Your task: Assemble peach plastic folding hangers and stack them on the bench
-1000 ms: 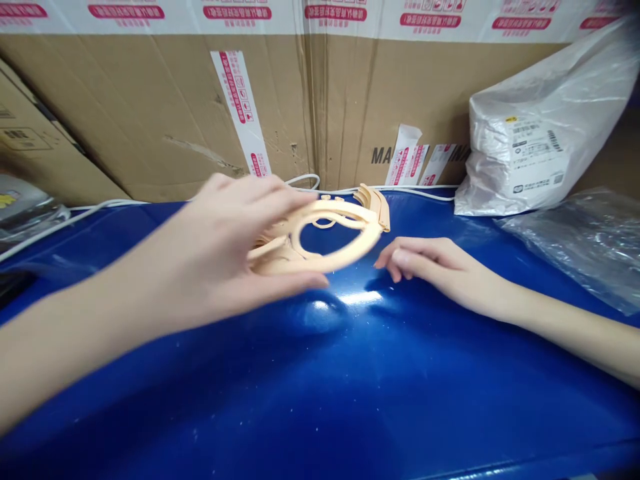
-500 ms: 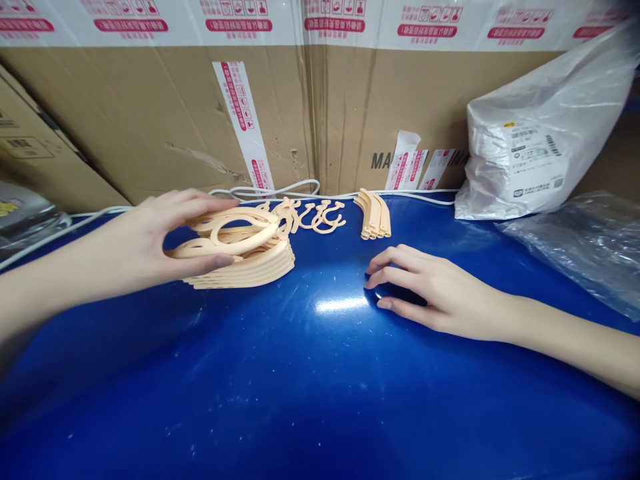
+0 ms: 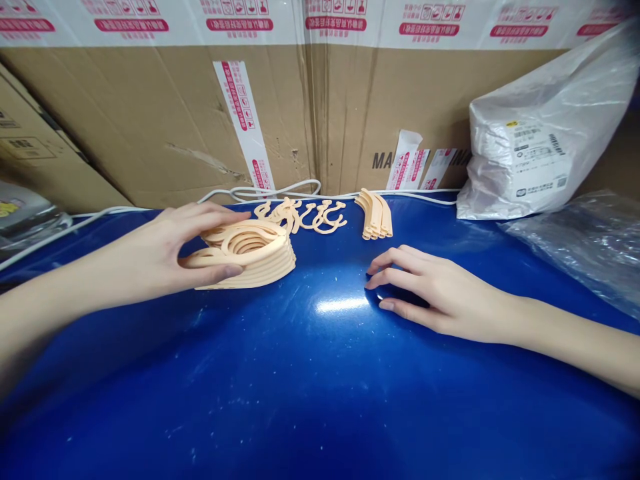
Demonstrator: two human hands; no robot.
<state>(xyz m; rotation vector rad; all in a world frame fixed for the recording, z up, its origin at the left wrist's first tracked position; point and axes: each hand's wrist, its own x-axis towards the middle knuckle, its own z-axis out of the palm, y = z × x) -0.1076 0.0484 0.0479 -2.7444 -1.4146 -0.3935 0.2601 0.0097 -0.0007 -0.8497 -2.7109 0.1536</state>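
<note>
My left hand (image 3: 160, 250) is closed around the left end of the top piece on a neat stack of beige plastic hanger parts (image 3: 270, 263), thumb at the front and fingers behind. Its palm covers the left end of the stack. Behind the stack lie several loose beige hanger hooks (image 3: 327, 219). A small bundle of short curved beige tubes (image 3: 376, 215) is to the right of the hooks. My right hand (image 3: 440, 293) rests on the blue tabletop (image 3: 320, 373) in front of the tubes, fingers bent and apart, holding nothing.
Cardboard boxes (image 3: 175, 120) stand like a wall along the back. A white cable (image 3: 280, 190) runs along their foot. On the right are a labelled white plastic bag (image 3: 530, 147) and clear plastic film (image 3: 585, 247); another plastic-wrapped item (image 3: 25, 220) sits at the left edge.
My left hand has moved slightly right and down with the top hanger part, which now lies aligned on the stack instead of askew above it. My right hand has stayed in place.
</note>
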